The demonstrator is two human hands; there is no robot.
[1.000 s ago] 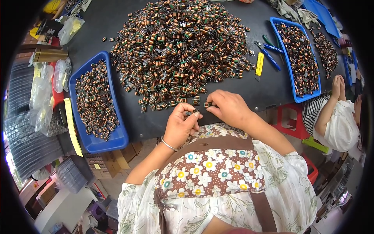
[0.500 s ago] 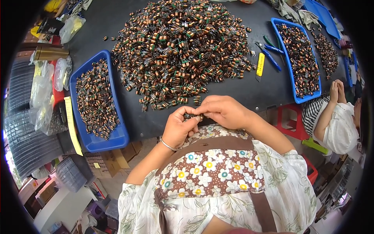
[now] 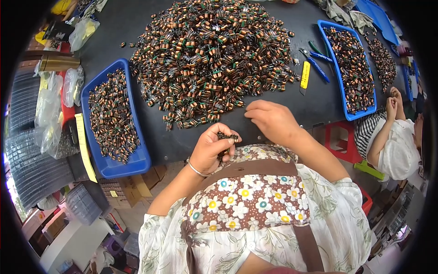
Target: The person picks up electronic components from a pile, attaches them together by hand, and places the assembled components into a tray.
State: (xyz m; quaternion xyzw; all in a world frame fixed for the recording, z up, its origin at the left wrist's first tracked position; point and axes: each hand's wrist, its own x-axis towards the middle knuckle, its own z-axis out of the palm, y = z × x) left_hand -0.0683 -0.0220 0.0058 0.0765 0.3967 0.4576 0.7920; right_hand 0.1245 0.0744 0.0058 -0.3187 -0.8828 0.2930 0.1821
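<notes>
left hand [image 3: 210, 150]: thumb and fingers pinching coils [image 3: 222, 136] | right hand [image 3: 275, 123]: fingers bunched near the pile [image 3: 210, 64], cannot tell whether grasping | coils: in left hand, also heaped on tabletop [image 3: 160, 140] | likely light, stiff, smooth-sided, thin ends bendable | best held by wound middles

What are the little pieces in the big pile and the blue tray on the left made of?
Little pieces: partly copper wire, probably, from shiny orange-brown bands; their dark and green bits, unclear. Blue tray: likely smooth plastic, from its even colour and soft sheen.
</notes>
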